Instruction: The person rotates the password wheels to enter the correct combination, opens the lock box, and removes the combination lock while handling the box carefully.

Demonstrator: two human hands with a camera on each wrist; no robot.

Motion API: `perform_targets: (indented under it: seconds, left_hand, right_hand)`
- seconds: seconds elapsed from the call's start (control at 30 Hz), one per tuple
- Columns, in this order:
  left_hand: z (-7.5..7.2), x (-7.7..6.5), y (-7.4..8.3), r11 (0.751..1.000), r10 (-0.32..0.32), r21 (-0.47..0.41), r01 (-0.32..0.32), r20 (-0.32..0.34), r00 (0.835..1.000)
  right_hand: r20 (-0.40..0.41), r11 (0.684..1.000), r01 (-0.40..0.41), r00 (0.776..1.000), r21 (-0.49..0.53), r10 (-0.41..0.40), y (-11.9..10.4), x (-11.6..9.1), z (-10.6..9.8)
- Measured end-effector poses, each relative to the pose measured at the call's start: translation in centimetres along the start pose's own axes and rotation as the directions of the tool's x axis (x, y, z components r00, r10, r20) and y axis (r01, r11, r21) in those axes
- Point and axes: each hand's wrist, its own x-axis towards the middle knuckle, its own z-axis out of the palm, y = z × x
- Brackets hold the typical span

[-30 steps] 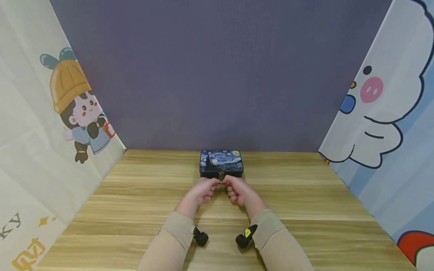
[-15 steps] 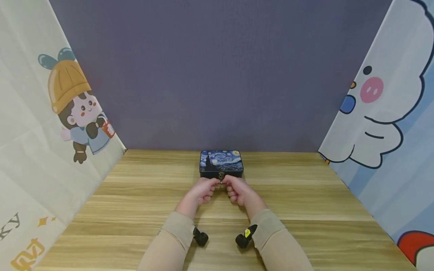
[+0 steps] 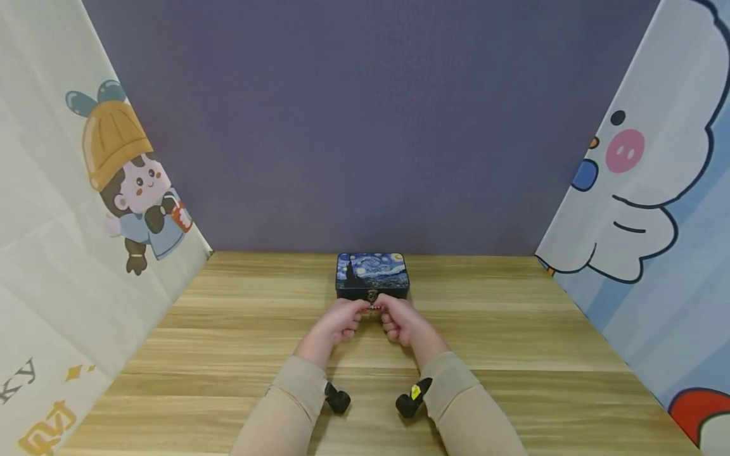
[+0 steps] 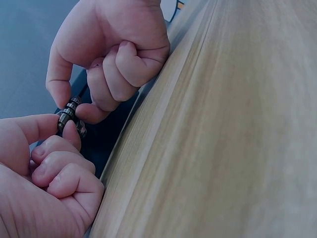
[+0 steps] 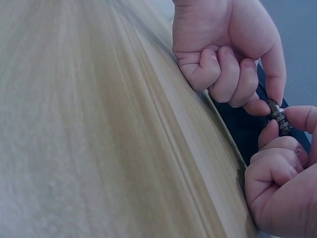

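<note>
A small dark metal box (image 3: 372, 271) with a swirling blue night-sky picture on its lid stands closed at the back of the table. At its front, below a brass-coloured clasp (image 3: 372, 296), is a small combination padlock (image 4: 68, 113) with a row of ridged dials. My left hand (image 3: 342, 318) pinches one end of the padlock between thumb and forefinger. From the other side, my right hand (image 3: 402, 320) pinches the opposite end the same way. In the right wrist view the dials of the padlock (image 5: 280, 118) show between the fingertips. The other fingers of both hands are curled into the palms.
The wood-grain table (image 3: 245, 354) runs up to a plain purple-grey back panel (image 3: 371, 126). Printed cloths flank it, a cartoon child (image 3: 142, 183) on the left cloth and a white cartoon animal (image 3: 656, 152) on the right one. Black wrist cameras (image 3: 338, 400) sit at both sleeve cuffs.
Both hands and the box stay in place. Only the fingertips shift slightly at the padlock, and a bit more of its row of dials shows between them.
</note>
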Motion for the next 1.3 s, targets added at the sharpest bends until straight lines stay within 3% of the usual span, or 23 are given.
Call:
perform_targets:
  seconds: [0.77, 1.3]
  left_hand:
    - [0.02, -0.21, -0.01, 1.000, -0.001, -0.012, 0.001, 0.004, 1.000]
    - [0.11, -0.42, 0.14, 1.000, -0.004, -0.010, 0.004, -0.006, 1.000]
  right_hand:
    - [-0.002, 1.000, 0.002, 1.000, 0.005, -0.002, 0.26, 0.07, -0.10]
    - [0.070, 0.999, -0.018, 0.997, 0.051, 0.014, 0.09, -0.12, -0.70]
